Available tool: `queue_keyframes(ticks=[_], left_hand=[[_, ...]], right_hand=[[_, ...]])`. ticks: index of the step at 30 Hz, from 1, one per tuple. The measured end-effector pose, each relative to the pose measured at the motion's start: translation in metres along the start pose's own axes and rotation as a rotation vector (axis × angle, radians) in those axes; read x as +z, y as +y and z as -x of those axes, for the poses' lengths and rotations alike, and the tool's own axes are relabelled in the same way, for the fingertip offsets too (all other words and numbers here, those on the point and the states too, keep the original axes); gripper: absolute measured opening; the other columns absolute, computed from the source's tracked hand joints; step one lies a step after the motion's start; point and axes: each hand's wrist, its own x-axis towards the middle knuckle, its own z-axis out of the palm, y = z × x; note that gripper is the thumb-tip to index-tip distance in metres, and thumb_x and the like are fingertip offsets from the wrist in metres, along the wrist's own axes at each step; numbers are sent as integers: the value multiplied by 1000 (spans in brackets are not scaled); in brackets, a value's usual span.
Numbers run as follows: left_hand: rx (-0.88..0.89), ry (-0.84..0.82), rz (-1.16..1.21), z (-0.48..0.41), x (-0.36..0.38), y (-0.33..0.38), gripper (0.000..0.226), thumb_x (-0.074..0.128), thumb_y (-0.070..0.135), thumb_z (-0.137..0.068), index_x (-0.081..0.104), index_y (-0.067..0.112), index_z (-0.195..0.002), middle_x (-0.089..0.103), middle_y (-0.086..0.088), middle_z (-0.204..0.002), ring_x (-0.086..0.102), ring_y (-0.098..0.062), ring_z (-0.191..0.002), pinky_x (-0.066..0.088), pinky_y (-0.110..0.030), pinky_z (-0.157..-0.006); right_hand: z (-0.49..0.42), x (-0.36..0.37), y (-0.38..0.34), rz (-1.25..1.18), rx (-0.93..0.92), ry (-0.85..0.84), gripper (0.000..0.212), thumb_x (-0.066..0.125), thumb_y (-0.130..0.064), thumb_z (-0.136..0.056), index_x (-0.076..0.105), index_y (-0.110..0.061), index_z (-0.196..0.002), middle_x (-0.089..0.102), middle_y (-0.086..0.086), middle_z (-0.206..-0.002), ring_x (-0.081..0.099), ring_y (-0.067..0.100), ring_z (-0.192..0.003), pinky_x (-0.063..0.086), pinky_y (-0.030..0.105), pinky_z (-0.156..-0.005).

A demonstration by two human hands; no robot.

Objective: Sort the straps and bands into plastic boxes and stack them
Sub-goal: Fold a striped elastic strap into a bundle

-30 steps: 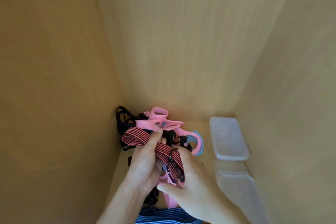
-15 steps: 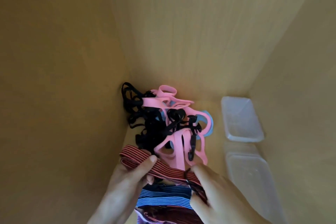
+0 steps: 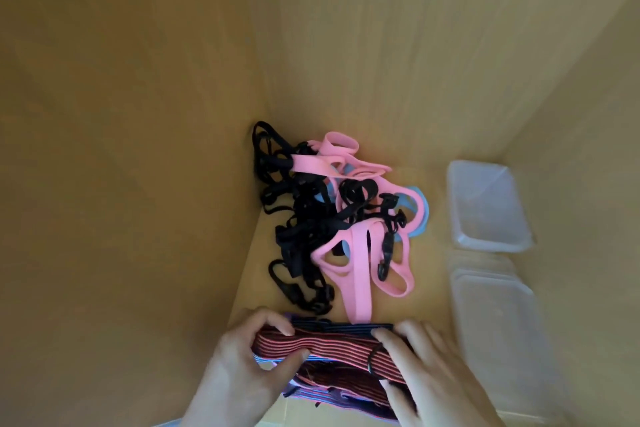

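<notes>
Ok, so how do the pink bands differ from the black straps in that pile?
The pink bands are wide, flat, plain loops; the black straps are narrower and carry clips. The black straps bunch toward the left wall, while the pink bands spread toward the right side of the pile. Both lie tangled together in one heap on the wooden surface.

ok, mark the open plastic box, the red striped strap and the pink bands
open plastic box [image 3: 485,215]: head view, its bare floor.
red striped strap [image 3: 332,348]: head view, middle of its top face.
pink bands [image 3: 358,288]: head view, the long near loop.
</notes>
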Motion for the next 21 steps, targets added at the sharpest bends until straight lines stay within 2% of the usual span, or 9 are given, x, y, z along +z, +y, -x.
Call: queue_keyframes(ticks=[2,4,6,9,12,15,17,19,21], left_hand=[[193,25,-234,2,6,-10,21,72,47,-66,66,29,-76,67,17,-93,60,-5,-90,47,-26,-79],[303,40,-392,6,13,-16,22,65,46,-73,66,24,-77,64,18,-106,56,-6,-100,43,-28,-83],[319,48,-472,10,20,-19,22,60,44,-76,63,23,-79,63,14,-118,58,-9,-107,41,-29,-87],[330,60,-531,13,29,-20,20,56,39,-75,58,20,-79,65,11,-120,63,-15,-107,40,-32,-90],[352,46,-559,14,36,-19,20,55,33,-76,60,20,-90,64,13,-121,63,-19,-112,39,-36,-96],[374,-63,-616,12,32,-23,45,55,36,-86,61,22,-128,57,12,-132,55,-19,-124,36,-37,-105],[374,-144,-648,10,26,-28,54,54,55,-92,55,26,-138,51,12,-139,48,-18,-132,34,-38,-111],[313,-227,-715,8,23,-32,84,58,82,-78,51,27,-142,47,7,-143,42,-19,-136,32,-42,-114],[271,-285,-798,7,24,-33,103,60,91,-64,49,27,-143,46,3,-145,41,-21,-137,30,-42,-115]], right_hand=[[-29,2,-41,-120,-156,-133,62,66,-51,-60,74,-22,-114,63,3,-113,51,22,-101,39,35,-85],[-23,23,-46,-48,-176,-275,69,59,-61,-65,74,-20,-118,65,7,-123,56,26,-111,38,39,-92],[-24,28,-43,-73,-130,-334,82,55,-76,-65,72,-19,-122,67,8,-125,57,24,-115,37,39,-96],[-23,34,-43,-23,-106,-369,99,54,-89,-56,66,-20,-126,70,4,-119,66,23,-109,42,38,-93],[-24,38,-44,-27,-96,-345,98,57,-87,-51,67,-20,-122,71,1,-112,72,22,-96,60,35,-79],[-21,34,-45,-14,-97,-312,89,59,-81,-58,72,-18,-120,69,1,-113,70,24,-97,61,38,-77],[-20,31,-46,-17,-101,-282,84,57,-77,-68,66,-19,-127,65,-1,-119,66,24,-103,59,40,-81],[-18,34,-43,-18,-126,-267,80,55,-75,-76,60,-19,-133,61,-3,-123,61,23,-108,56,41,-88],[-16,35,-43,-32,-117,-276,80,53,-75,-79,56,-19,-135,58,-3,-126,58,24,-111,54,43,-90]])
